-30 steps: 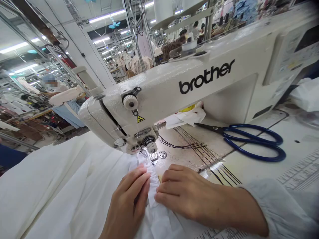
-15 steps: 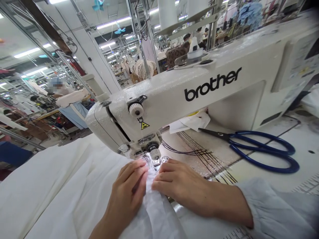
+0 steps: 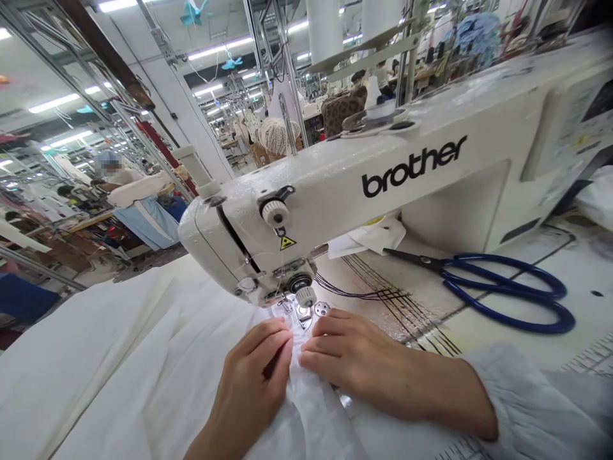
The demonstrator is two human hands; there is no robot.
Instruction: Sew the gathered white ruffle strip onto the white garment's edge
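The left hand [image 3: 249, 377] and right hand [image 3: 373, 364] each had a closed grip on the white cloth [image 3: 311, 415], at six o'clock from the presser foot [image 3: 304, 296]; blue-handled scissors [image 3: 498, 294] lay at three o'clock on the table [image 3: 589, 275].

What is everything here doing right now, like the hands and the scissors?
Left hand, pressing on the cloth beside the machine's foot
Right hand, fingers resting on the cloth
White cloth, spread out and bunched into folds between the hands
Sewing machine, arm reaching over the cloth
Scissors, blades shut, lying on the table
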